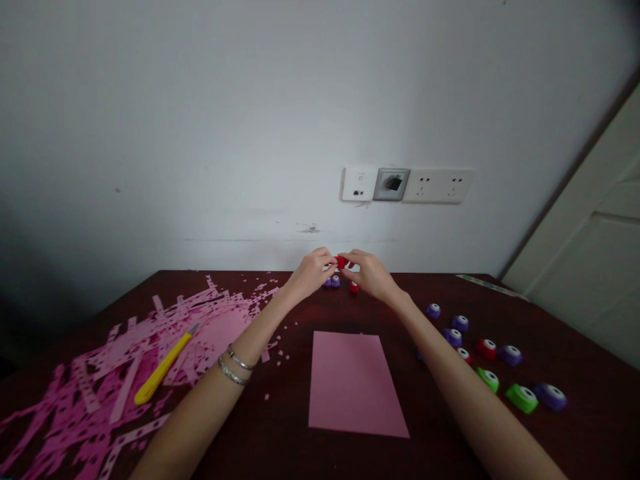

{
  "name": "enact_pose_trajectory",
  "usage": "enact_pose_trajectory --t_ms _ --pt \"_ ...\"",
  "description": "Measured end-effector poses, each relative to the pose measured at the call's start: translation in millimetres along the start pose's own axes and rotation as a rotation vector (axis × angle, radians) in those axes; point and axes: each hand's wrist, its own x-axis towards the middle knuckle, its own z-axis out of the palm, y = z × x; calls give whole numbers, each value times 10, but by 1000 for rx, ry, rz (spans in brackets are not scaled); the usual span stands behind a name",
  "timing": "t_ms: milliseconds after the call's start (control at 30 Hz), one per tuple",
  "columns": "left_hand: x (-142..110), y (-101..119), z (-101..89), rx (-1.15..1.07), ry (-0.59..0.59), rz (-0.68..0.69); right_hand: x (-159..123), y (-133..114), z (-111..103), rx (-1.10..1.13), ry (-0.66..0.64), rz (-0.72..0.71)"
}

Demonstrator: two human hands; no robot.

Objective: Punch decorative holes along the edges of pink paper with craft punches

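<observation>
Near the wall, at the far side of the table, my two hands meet over a small red craft punch (341, 262). My right hand (369, 272) has its thumb and fingers closed around the punch's right side. The fingers of my left hand (315, 270) are pinched together at its left side; they partly hide it. Below the hands, purple punches (335, 281) and another red punch (354, 287) rest on the table. Closer to me, between my forearms, lies a pink sheet of paper (355, 387), flat and whole.
Pink punched paper strips (125, 353) are heaped on the left, with a yellow-handled craft knife (165, 367) on top. Tiny pink cutouts are scattered beside them. Several purple, red and green punches (523, 397) stand on the right. A ruler-like strip (490, 285) lies at the back right.
</observation>
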Motion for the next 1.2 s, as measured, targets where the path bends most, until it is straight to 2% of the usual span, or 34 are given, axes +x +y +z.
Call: enact_pose_trajectory --t_ms 267,500,633,900,1033,1100,1200 --pt "20 71 -23 118 -86 -58 -9 -19 -6 -20 -15 -8" --pt "9 131 -22 253 -133 -17 -4 -25 24 -34 -46 -2" --pt "-2 82 -14 108 -69 -48 -7 -8 21 -1 -41 -13" --pt "1 -51 -7 -243 5 -230 -14 28 5 63 -14 -47" --pt "40 -127 -164 -342 19 -376 -8 95 -15 63 -6 -21" --pt "32 -226 -338 -233 -39 -499 -17 158 -38 85 -26 21" --pt "-54 -407 -665 284 -204 -720 -43 266 -73 139 -112 118"
